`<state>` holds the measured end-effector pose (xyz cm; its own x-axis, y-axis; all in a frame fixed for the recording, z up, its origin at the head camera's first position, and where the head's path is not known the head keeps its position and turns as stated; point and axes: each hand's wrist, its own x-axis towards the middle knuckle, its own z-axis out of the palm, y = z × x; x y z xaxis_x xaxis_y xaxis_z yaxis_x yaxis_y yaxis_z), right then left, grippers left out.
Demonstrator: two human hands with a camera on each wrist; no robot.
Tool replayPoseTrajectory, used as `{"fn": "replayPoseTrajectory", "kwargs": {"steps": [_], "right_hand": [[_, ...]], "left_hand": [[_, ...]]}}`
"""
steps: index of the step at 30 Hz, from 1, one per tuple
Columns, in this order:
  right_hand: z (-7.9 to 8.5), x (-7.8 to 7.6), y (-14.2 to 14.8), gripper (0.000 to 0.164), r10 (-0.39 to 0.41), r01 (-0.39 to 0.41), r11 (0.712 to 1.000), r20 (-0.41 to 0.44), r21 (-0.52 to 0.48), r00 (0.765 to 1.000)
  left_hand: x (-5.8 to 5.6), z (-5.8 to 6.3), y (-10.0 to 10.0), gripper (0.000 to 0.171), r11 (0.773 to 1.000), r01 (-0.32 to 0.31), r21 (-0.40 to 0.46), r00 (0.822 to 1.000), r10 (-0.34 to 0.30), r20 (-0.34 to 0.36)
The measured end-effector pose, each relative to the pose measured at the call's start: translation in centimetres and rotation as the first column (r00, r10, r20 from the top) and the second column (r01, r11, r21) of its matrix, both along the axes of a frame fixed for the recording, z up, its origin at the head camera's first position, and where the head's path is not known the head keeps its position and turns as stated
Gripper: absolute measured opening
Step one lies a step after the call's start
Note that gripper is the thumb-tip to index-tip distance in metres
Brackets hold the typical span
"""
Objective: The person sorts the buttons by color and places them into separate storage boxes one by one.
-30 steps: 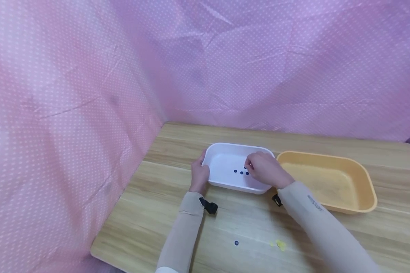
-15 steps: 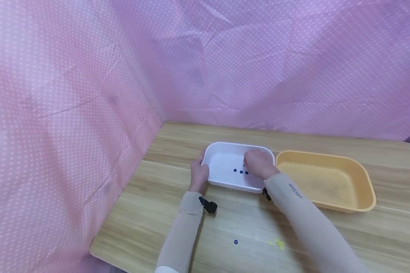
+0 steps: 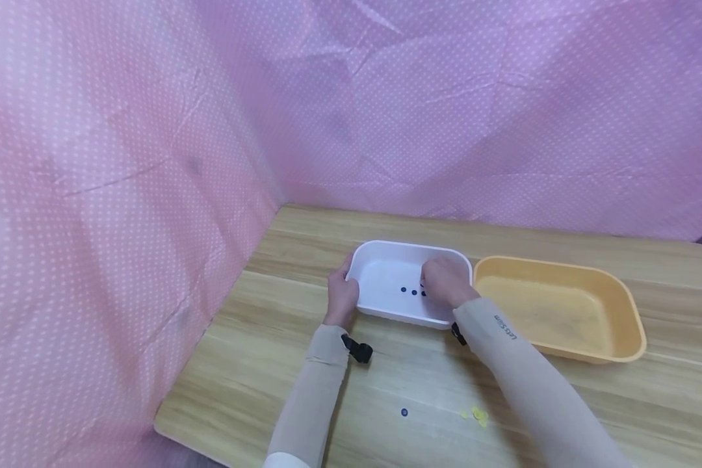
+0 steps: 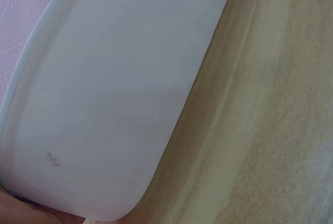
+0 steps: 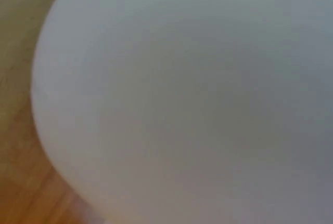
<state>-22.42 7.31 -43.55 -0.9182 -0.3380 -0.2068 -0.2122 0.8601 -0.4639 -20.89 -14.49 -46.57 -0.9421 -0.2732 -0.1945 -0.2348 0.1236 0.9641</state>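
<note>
A white plastic tub (image 3: pixel 386 276) stands near the middle of the table, and my left hand (image 3: pixel 342 298) grips its left end, thumb at the rim. My right hand (image 3: pixel 444 281) reaches down inside the right part of the tub with its fingers curled. Three small dark blue buttons (image 3: pixel 414 292) lie in a short row on the tub floor beside it. Another dark spot shows right at the right fingertips, which the hand itself mostly hides; I cannot tell whether they pinch it. The wrist views show mainly the outer wall of the tub (image 4: pixel 119 78).
An empty-looking yellow tub (image 3: pixel 561 348) stands close against the right of the white one. Toward the front of the table (image 3: pixel 257 364) lie one loose dark blue button (image 3: pixel 404 412) and a small cluster of yellow pieces (image 3: pixel 479 416). A pink dotted curtain (image 3: pixel 386 130) hangs behind.
My right hand has moved a little left and turned, its forearm swinging left over the tub's front rim, then stayed almost still. The left hand keeps its grip.
</note>
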Motion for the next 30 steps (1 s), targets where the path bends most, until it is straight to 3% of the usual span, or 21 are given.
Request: {"fn": "replayPoseTrajectory", "kwargs": {"steps": [13,20,24,30], "right_hand": [[-0.7,0.2,0.5,0.011,-0.063,0.063,0.998,-0.026,-0.004,0.998],[1.1,0.7,-0.2,0.013,-0.084,0.077,0.995,-0.099,-0.068,0.992],[3.1,2.7,-0.9,0.011,-0.030,0.017,0.998,-0.228,-0.058,0.973],[5.5,9.0,-1.9,0.004,0.073,-0.097,0.994,-0.371,-0.048,0.926]], "left_hand": [[-0.1,0.0,0.2,0.075,1.000,0.011,0.020,1.000,-0.011,-0.004],[-0.3,-0.4,-0.1,0.075,1.000,0.004,0.015,1.000,-0.004,-0.008],[0.0,-0.3,0.0,0.075,0.999,0.004,0.041,1.000,-0.005,0.006],[-0.1,-0.3,0.0,0.078,0.998,-0.001,0.068,1.000,0.000,0.016]]}}
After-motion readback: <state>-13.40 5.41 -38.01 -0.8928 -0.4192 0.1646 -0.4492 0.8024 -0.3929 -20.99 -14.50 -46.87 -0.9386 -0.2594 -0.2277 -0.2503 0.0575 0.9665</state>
